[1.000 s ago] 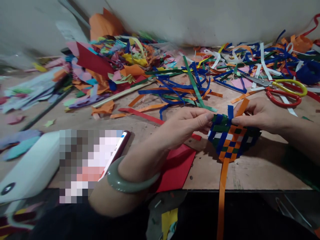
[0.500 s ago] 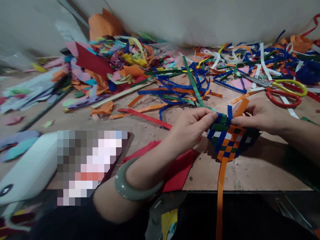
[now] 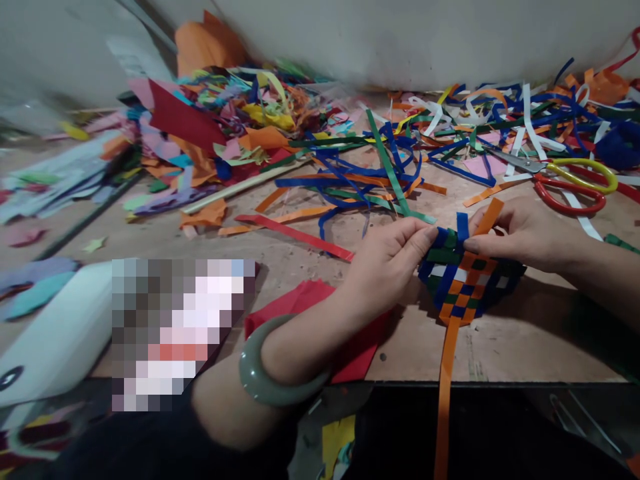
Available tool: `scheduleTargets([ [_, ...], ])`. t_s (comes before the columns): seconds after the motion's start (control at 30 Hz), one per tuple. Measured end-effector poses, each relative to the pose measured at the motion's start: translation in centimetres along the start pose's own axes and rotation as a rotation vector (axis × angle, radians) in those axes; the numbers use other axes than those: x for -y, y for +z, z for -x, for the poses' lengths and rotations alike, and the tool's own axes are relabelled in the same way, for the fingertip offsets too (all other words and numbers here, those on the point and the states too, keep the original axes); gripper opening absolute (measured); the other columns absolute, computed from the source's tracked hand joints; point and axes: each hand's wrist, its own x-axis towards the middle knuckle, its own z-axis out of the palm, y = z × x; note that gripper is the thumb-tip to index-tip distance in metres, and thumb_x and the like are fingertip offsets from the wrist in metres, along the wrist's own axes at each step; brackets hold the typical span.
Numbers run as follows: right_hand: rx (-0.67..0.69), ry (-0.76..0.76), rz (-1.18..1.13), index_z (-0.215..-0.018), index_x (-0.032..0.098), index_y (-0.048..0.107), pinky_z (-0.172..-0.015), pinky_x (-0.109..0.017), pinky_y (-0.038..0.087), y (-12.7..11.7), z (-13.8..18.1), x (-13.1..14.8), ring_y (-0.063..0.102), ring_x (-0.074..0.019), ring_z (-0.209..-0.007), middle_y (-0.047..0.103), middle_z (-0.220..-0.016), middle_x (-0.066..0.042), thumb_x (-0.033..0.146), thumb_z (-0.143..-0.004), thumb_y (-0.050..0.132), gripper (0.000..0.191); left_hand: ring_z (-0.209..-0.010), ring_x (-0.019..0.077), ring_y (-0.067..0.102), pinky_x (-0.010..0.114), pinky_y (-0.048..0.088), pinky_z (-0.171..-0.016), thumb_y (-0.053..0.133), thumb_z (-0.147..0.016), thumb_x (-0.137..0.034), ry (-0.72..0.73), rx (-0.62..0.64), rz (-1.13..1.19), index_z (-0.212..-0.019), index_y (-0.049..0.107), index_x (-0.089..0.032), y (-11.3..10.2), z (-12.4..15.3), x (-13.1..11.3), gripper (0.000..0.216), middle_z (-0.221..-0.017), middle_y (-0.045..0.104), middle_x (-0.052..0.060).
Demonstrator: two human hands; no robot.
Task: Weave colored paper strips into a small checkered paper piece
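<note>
Between my hands is a woven piece [image 3: 460, 280] of blue, green, orange and white strips, held just above the table near its front edge. My left hand [image 3: 393, 257] pinches its upper left corner between thumb and forefinger. On its upper right side, my right hand [image 3: 515, 230] grips it, thumb on top and the other fingers partly hidden behind. A short blue end [image 3: 462, 225] and an orange end [image 3: 489, 217] stick up between the hands. From the pointed bottom a long orange strip [image 3: 444, 393] hangs down past the table edge.
Scissors [image 3: 575, 180] with red and yellow handles lie beyond my right hand. Loose strips [image 3: 350, 177] and a heap of coloured scraps [image 3: 240, 113] cover the back. Red cloth [image 3: 357, 357] lies under my left forearm. A white object [image 3: 60, 340] and a blurred-out item [image 3: 180, 327] are at left.
Both hands and the woven piece have shifted very slightly to the right. The grip of each hand looks the same.
</note>
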Motion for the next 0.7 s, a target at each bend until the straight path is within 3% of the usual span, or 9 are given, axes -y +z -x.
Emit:
scheduleTargets([
  [0.2, 0.036, 0.008, 0.05, -0.067, 0.02, 0.066, -0.055, -0.025, 0.043, -0.1, 0.0, 0.4, 0.056, -0.0123, -0.062, 0.066, -0.069, 0.0, 0.037, -0.072, 0.066, 0.017, -0.057, 0.0132, 0.05, 0.025, 0.04, -0.054, 0.05, -0.091, -0.042, 0.043, -0.044, -0.084, -0.066, 0.053, -0.022, 0.1, 0.2, 0.0, 0.033, -0.059, 0.053, -0.002],
  [0.4, -0.012, -0.015, 0.003, -0.062, 0.021, 0.062, -0.054, -0.027, 0.042, -0.3, -0.2, -1.0, 0.05, -0.0115, -0.057, 0.055, -0.06, 0.002, 0.046, -0.071, 0.072, 0.029, -0.062, 0.0153, 0.054, 0.027, 0.045, -0.058, 0.049, -0.096, -0.05, 0.084, -0.004, 0.002, -0.069, 0.056, -0.022, -0.2, -0.2, 0.5, 0.04, -0.065, 0.059, 0.0],
  [0.47, -0.01, 0.0, 0.009, -0.063, 0.021, 0.062, -0.054, -0.027, 0.042, -0.4, -0.3, -1.3, 0.052, -0.012, -0.058, 0.058, -0.063, 0.001, 0.048, -0.072, 0.074, 0.03, -0.064, 0.0154, 0.055, 0.028, 0.046, -0.06, 0.048, -0.097, -0.05, 0.115, -0.005, 0.003, -0.069, 0.056, -0.022, -0.3, -0.3, 0.6, 0.041, -0.066, 0.06, 0.0],
  [0.7, -0.015, 0.022, -0.015, -0.064, 0.021, 0.063, -0.057, -0.027, 0.046, -0.4, -0.3, -1.1, 0.056, -0.0135, -0.063, 0.063, -0.068, 0.0, 0.047, -0.07, 0.076, 0.03, -0.068, 0.0154, 0.063, 0.026, 0.05, -0.064, 0.063, -0.087, -0.038, 0.066, -0.032, 0.029, -0.08, 0.067, -0.019, 0.0, -0.2, 0.6, 0.02, -0.076, 0.072, 0.001],
])
